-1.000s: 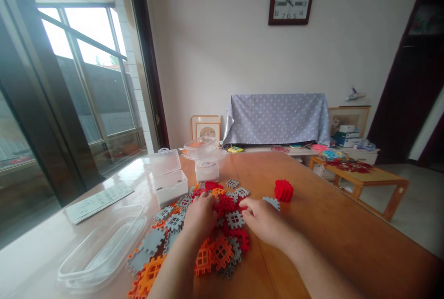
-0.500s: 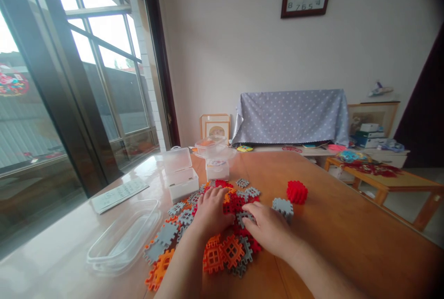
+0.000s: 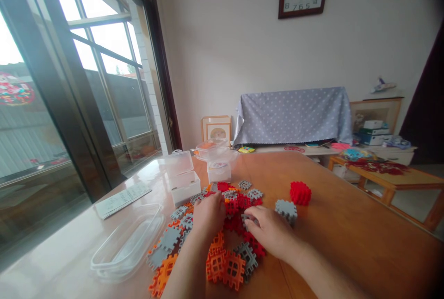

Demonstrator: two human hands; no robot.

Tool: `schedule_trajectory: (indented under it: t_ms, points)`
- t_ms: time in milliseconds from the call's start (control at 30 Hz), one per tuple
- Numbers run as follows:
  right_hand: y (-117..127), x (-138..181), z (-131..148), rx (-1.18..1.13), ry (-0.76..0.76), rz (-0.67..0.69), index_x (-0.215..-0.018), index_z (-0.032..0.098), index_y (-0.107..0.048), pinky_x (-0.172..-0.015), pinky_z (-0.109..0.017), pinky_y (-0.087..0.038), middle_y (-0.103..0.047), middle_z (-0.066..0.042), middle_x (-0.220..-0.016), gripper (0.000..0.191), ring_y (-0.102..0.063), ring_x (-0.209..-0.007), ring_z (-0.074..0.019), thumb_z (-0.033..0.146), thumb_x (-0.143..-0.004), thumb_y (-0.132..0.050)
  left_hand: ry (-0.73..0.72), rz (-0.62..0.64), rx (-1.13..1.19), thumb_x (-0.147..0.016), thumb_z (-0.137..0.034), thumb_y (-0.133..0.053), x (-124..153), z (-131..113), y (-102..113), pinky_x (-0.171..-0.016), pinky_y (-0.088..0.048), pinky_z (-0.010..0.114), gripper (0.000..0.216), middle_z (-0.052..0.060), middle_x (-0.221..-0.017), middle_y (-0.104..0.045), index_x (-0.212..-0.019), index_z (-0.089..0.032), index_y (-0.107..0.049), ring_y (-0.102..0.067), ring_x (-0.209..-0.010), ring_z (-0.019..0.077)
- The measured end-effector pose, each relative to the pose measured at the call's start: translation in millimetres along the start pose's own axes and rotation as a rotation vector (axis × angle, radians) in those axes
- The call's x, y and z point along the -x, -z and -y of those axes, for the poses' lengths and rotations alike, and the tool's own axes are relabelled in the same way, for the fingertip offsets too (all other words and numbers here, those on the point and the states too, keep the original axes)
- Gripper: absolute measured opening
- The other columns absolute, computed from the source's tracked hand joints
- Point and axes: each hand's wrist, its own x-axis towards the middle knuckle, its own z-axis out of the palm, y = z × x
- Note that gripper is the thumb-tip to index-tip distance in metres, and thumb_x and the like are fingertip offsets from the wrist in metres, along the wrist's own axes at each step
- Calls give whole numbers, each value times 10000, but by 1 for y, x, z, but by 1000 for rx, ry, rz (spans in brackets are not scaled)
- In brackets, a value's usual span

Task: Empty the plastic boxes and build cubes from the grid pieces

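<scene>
A heap of flat interlocking plastic tiles (image 3: 229, 262) in red, grey and orange lies on the wooden table (image 3: 340, 229). My left hand (image 3: 208, 215) rests on top of the heap, fingers curled down among red and grey tiles. My right hand (image 3: 268, 232) is beside it, its fingertips pinched on a grey tile (image 3: 248, 218). A grey assembled piece (image 3: 286, 209) sits just right of my right hand. A red cube built from tiles (image 3: 300, 193) stands further right.
A clear plastic tray (image 3: 125, 243) lies at the left. A small clear box with open lid (image 3: 183, 181) and stacked clear containers (image 3: 217, 160) stand behind the heap. A printed sheet (image 3: 121, 197) lies near the window. A low side table (image 3: 391, 181) stands at the right.
My right hand has drawn back toward me and closed its fingertips on a grey tile. My left hand shifted slightly on the heap. The camera view moved a little.
</scene>
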Motion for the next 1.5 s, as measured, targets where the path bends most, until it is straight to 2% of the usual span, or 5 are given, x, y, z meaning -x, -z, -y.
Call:
schedule_trajectory:
  t_ms: [200,400,733,1200,1500]
  points:
    - [-2,-1,-2,-20,7,-13,-1106,266,-721,-801,-280,-451,-734,-45,-1002,255,-684,-934,-204,337,-926,-554,86,-34,23,-959,-238,-366,1,-4,8,-920,-395,399,307,57,-1032,-759,-1101,-276,-635,-675,-1027,265]
    - [0,-2,-4,-24,-15,-22,-1109,248,-719,-808,-275,-454,-736,-52,-1014,257,-688,-947,-204,311,-919,-558,-111,62,31,-766,-281,-624,6,-10,-9,-1077,-348,446,498,63,-1345,-636,-1262,-300,-582,-532,-1272,315]
    - [0,-1,-4,-46,-7,-18,-1113,248,-723,-828,-282,-458,-747,-55,-1013,263,-688,-953,-208,314,-919,-558,5,-16,54,-916,-247,-447,-3,-4,-11,-929,-410,394,243,76,-1037,-755,-1097,-254,-609,-687,-1038,274]
    - [1,-2,-5,-66,2,-54,-1102,272,-726,-744,-278,-451,-765,-30,-977,259,-704,-892,-206,333,-916,-557,96,25,1167,-761,-322,-679,-11,10,-15,-568,-462,235,347,19,-753,-700,-1063,-155,-639,-627,-597,143]
    - [9,-3,-7,-145,-11,-174,-1181,262,-711,-751,-293,-483,-778,-34,-886,331,-711,-835,-212,325,-936,-497,102,-95,595,-848,-364,-617,-10,15,-15,-787,-486,298,315,88,-1062,-751,-1096,-185,-695,-689,-950,224]
